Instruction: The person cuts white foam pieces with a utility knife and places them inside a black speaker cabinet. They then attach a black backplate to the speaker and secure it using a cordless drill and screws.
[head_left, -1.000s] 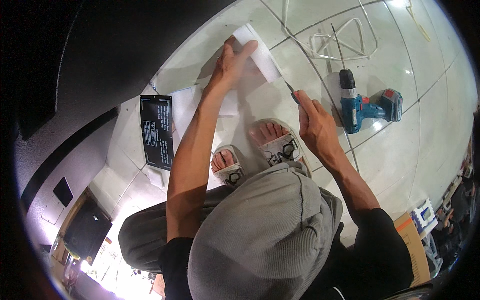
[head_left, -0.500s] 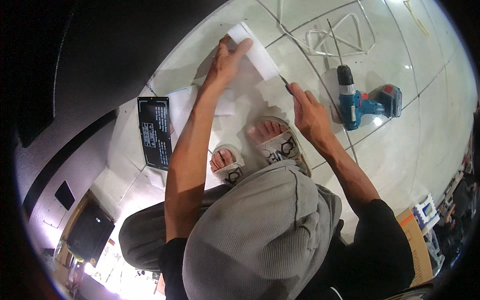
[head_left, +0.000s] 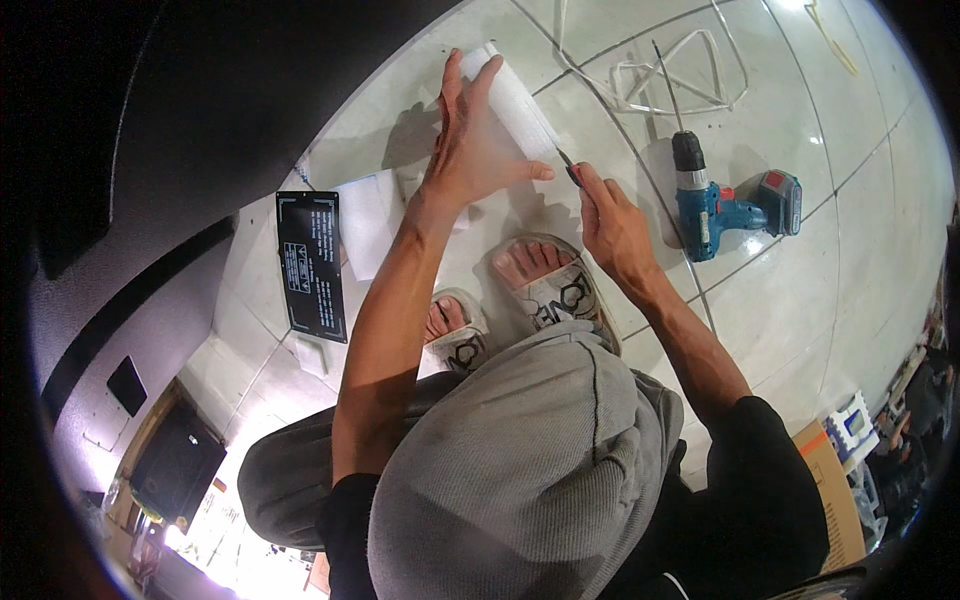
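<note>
My left hand [head_left: 466, 150] is wrapped along a white foam strip [head_left: 518, 108], its fingers at the far end and its thumb stretched towards the near end. My right hand [head_left: 616, 228] grips a small knife [head_left: 568, 167] by its handle, which shows a bit of red. The blade's tip meets the near right end of the foam strip. Most of the handle is hidden in my fingers. Both hands are over the tiled floor beyond my feet.
A blue cordless drill [head_left: 722, 212] with a long bit lies right of my right hand. Behind it is looped pale strapping [head_left: 735, 75]. Left are a black printed plate [head_left: 312, 268] and white foam sheets [head_left: 368, 215]. A dark cabinet [head_left: 250, 80] looms at upper left; a cardboard box [head_left: 830, 490] stands lower right.
My left hand has shifted along the foam strip, its fingers spreading and its thumb now reaching towards the near end. The knife and right hand have moved slightly left.
</note>
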